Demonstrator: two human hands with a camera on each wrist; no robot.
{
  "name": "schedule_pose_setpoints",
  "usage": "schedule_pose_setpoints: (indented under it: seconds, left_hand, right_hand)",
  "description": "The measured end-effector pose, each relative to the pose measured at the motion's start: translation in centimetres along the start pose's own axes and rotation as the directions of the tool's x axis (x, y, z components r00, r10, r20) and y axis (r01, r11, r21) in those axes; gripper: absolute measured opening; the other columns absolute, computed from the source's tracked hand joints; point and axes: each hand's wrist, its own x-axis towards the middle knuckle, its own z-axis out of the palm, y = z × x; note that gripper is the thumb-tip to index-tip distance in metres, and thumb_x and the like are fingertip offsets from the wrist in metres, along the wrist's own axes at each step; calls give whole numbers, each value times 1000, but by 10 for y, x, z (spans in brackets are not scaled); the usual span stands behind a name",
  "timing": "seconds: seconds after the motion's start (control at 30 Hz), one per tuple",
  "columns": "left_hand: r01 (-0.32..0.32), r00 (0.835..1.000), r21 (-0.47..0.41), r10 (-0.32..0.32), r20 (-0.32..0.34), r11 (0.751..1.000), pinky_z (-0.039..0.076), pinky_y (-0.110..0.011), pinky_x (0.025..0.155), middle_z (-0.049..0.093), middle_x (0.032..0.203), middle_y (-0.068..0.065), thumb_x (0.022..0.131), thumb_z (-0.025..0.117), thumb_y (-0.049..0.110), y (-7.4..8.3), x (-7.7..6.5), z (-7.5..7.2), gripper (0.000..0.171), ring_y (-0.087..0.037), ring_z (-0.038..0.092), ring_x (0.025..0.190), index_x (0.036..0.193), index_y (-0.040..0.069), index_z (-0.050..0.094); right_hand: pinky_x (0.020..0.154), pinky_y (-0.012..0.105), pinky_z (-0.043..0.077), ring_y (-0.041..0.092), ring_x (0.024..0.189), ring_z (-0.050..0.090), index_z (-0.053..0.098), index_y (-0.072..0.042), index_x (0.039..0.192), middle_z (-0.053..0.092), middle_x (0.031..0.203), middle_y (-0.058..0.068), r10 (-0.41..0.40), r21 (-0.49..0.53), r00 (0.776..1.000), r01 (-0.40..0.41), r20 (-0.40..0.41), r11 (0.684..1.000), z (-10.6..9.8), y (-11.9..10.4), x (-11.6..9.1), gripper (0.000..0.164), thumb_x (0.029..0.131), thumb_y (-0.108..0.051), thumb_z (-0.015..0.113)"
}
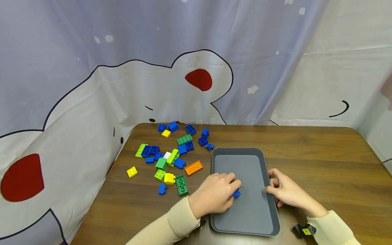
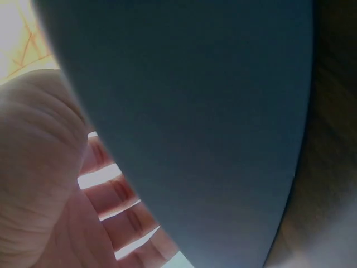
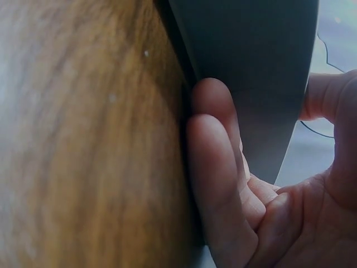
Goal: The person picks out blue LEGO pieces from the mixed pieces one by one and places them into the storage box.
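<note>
A grey rectangular tray lies on the wooden table, its near end toward me. My left hand reaches over the tray's left wall, thumb and fingers curled about a blue building brick low over the tray floor. Most of that brick is hidden under the fingers. At the right side, my right hand pinches the tray's rim, thumb on top and fingers along the outer wall. In the right wrist view two fingertips rest by the tray wall. The left wrist view shows the tray's outer wall before the palm.
Left of the tray lie loose bricks: several blue ones, an orange brick, a dark green brick, a yellow brick and a lime brick among them. A patterned curtain hangs behind the table's far edge.
</note>
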Motion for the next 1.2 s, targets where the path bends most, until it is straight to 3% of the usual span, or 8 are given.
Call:
schedule_pose_setpoints:
  seconds: [0.1, 0.17, 0.27, 0.37, 0.57, 0.77, 1.0, 1.2]
  left_hand:
    - [11, 1000, -5, -10, 28, 1000, 47, -24, 63, 56, 102, 5, 88, 64, 35, 1, 0, -1, 34, -8, 53, 75, 119, 23, 58]
    - [27, 998, -20, -26, 64, 999, 52, -29, 75, 56, 120, 2, 87, 65, 46, 1, 1, -1, 53, -12, 59, 92, 133, 23, 52]
    - [56, 992, -47, -50, 117, 997, 50, -38, 92, 43, 146, -2, 82, 62, 63, 0, 0, -1, 79, -18, 54, 119, 147, 24, 38]
    - [81, 988, -72, -71, 135, 994, 47, -41, 99, 35, 153, -3, 80, 58, 71, -2, 0, -2, 87, -21, 47, 130, 150, 25, 33]
    - [123, 988, -72, -115, 106, 990, 47, -43, 99, 38, 151, -3, 80, 55, 74, -13, -3, -6, 88, -22, 48, 129, 149, 25, 35]
    - [181, 979, -75, -173, 104, 981, 47, -46, 98, 42, 148, -5, 78, 62, 70, -35, -8, -13, 86, -24, 49, 127, 146, 23, 40]
    - [292, 949, -66, -280, 147, 954, 49, -45, 97, 49, 142, -4, 78, 68, 61, -69, -18, -17, 78, -24, 55, 120, 143, 21, 46]
    - [361, 921, -104, -336, 199, 927, 52, -40, 89, 57, 130, -2, 79, 73, 43, -101, -33, -23, 63, -21, 59, 106, 135, 18, 56]
  right_hand:
    - [40, 36, 50, 19, 44, 55, 35, 3, 126, 55, 65, 7, 0, -4, 1000, 0, 0, 1000, 0, -1, 0, 49, 90, -13, 64]
    - [40, 36, 50, 19, 44, 55, 36, 3, 126, 56, 65, 8, -2, -6, 1000, 2, 0, 1000, 0, -1, 0, 49, 90, -13, 63]
    - [40, 36, 50, 19, 43, 55, 35, 3, 126, 56, 65, 8, -7, -5, 1000, 7, -1, 1000, 0, -1, -1, 49, 89, -12, 64]
    - [39, 36, 50, 19, 43, 55, 35, 4, 125, 55, 65, 7, -13, -2, 1000, 13, -5, 1000, 0, -1, 0, 49, 89, -12, 64]
    - [39, 37, 49, 19, 43, 55, 35, 4, 125, 56, 64, 8, -24, 3, 1000, 24, -6, 1000, 1, 1, 0, 49, 89, -11, 65]
    - [39, 37, 50, 18, 43, 55, 35, 4, 125, 56, 65, 8, -20, 20, 1000, 20, 0, 1000, 0, 2, -1, 50, 89, -12, 65]
    - [39, 36, 50, 17, 41, 53, 36, 4, 125, 54, 63, 7, -16, 18, 1000, 16, -1, 1000, 0, 1, 0, 50, 89, -14, 65]
    - [39, 36, 49, 17, 41, 53, 37, 2, 126, 54, 62, 6, 1, 8, 1000, -1, -16, 1000, 0, 1, 1, 51, 89, -16, 67]
